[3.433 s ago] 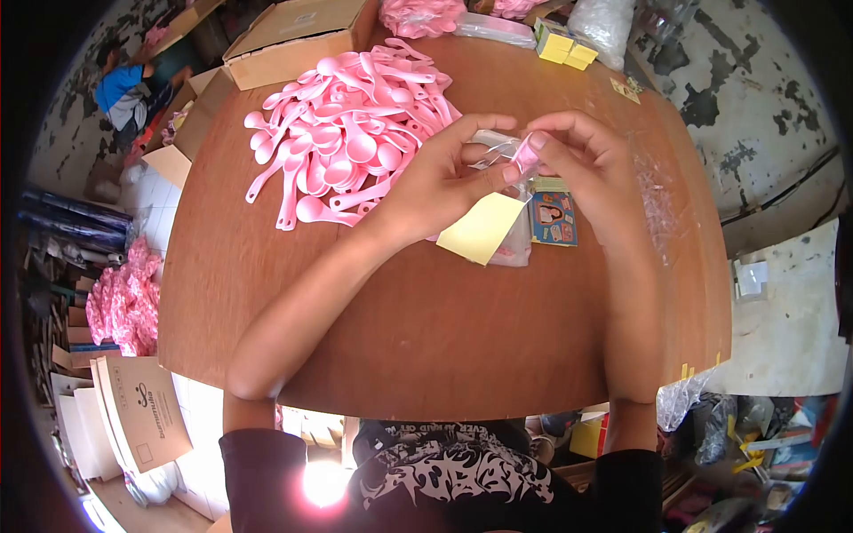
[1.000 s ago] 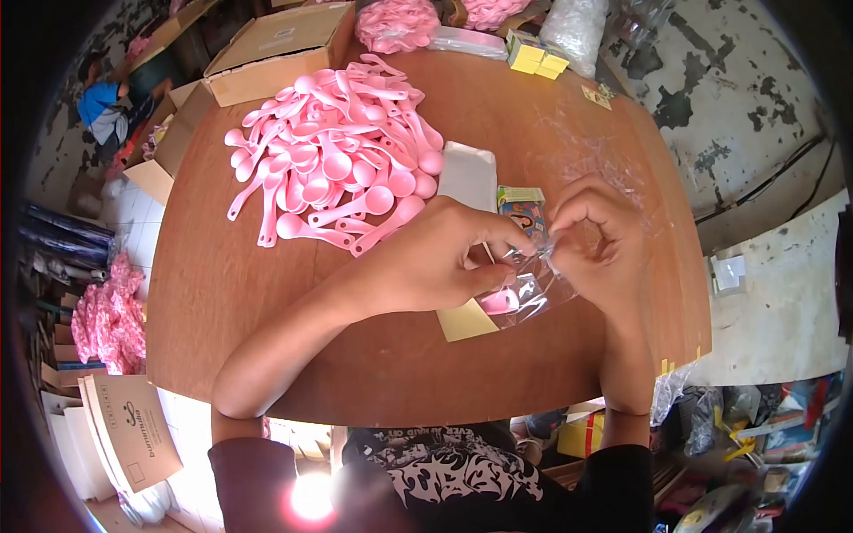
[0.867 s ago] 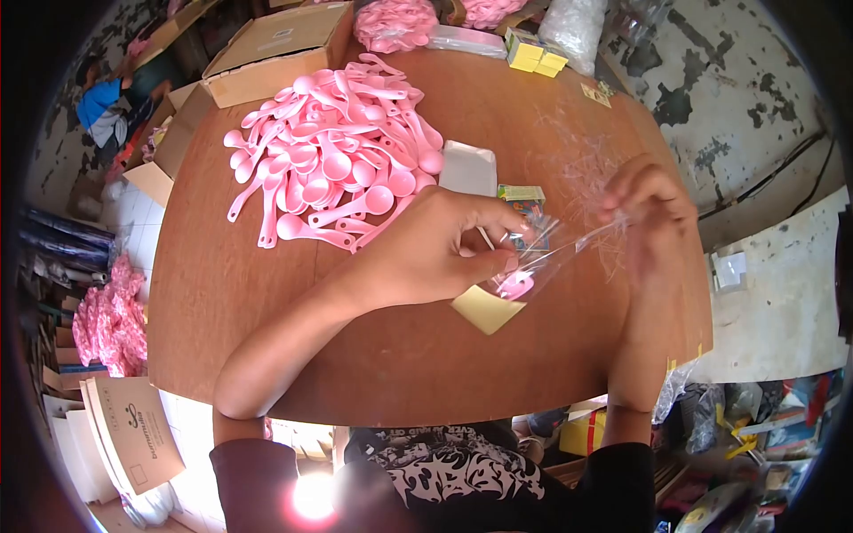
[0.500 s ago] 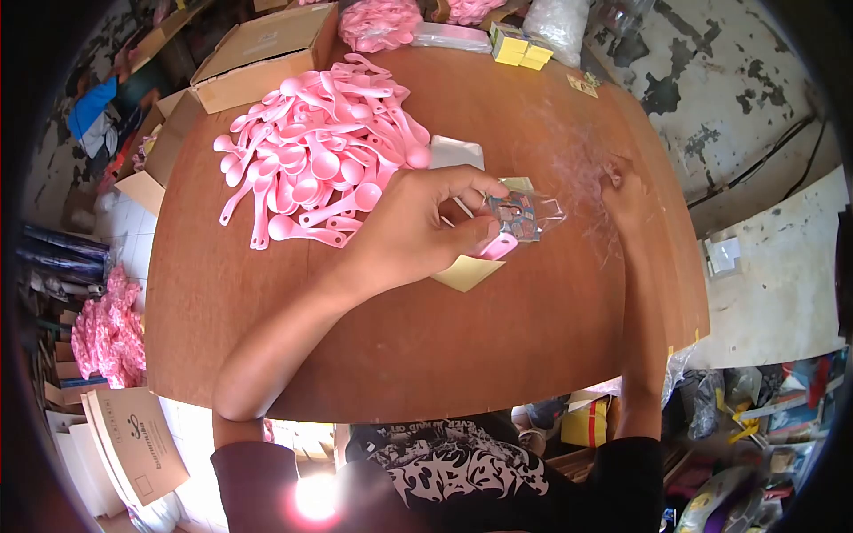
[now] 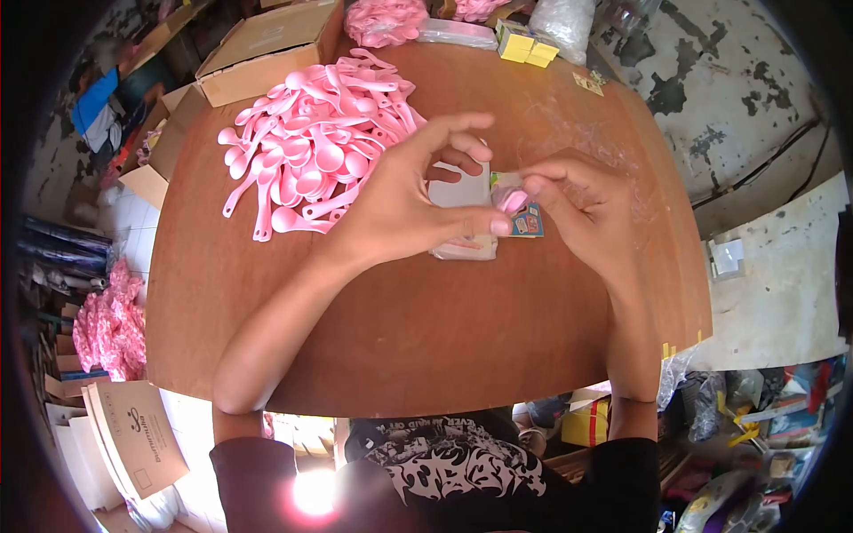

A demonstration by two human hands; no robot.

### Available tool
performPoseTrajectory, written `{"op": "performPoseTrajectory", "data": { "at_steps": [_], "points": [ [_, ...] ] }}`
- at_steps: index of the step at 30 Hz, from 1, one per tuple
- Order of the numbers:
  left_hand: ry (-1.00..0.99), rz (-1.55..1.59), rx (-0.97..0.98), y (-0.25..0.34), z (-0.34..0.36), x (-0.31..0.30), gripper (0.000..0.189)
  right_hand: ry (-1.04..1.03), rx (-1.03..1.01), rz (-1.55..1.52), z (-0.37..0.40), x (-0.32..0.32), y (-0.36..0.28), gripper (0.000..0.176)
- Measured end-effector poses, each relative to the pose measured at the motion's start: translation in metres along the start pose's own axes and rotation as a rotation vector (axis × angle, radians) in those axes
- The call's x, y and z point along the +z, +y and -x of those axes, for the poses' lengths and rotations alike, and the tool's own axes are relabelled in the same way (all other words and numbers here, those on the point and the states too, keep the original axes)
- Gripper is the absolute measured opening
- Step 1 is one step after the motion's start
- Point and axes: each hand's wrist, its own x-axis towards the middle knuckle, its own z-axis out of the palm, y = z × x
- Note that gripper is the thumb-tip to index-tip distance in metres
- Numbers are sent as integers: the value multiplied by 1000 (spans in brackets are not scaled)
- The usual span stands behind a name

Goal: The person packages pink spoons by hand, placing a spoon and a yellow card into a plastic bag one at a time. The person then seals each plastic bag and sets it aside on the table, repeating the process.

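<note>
My right hand (image 5: 591, 209) pinches a small clear packet between thumb and forefinger. Inside it show a pink spoon (image 5: 510, 201) and a blue printed card (image 5: 530, 223). Curved in a wide C, my left hand (image 5: 413, 195) has its fingers apart, with the thumb tip right at the packet's left edge. Under and between the hands lies a whitish, plastic-looking stack (image 5: 469, 251), partly hidden by the left hand. A big heap of pink spoons (image 5: 311, 147) spreads just beyond the left hand.
A cardboard box (image 5: 267, 53) stands at the table's far left. Along the far edge are a bag of pink items (image 5: 385, 21), small yellow boxes (image 5: 526, 46) and a clear plastic bundle (image 5: 562, 27). A small card (image 5: 587, 83) lies near the far right edge.
My right hand has come in from the right side and taken the packet. The left hand's fingers have spread and let go of it. The packet has turned.
</note>
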Motion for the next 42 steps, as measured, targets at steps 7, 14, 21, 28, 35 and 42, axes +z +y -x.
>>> {"op": "performPoseTrajectory", "data": {
  "at_steps": [7, 14, 21, 28, 35, 42],
  "points": [
    [-317, -155, -72, -10, 5, 5, 66, 126, 7, -211, 2, 10, -14, 13],
    [-344, -70, -235, -19, 13, 4, 30, 93, 390, -655, 23, 21, 3, 20],
    [-291, -11, -359, -16, 57, 11, 34, -96, 549, -729, 61, 49, 13, 22],
    [22, 256, -566, -38, 85, -1, 20, -161, 593, -765, 69, 67, 18, 20],
    [86, 212, -447, -56, 91, -1, 23, -132, 530, -771, 74, 81, 39, 17],
    [38, 232, -414, -57, 94, -9, 23, -159, 488, -816, 77, 85, 46, 14]
  ]
}}
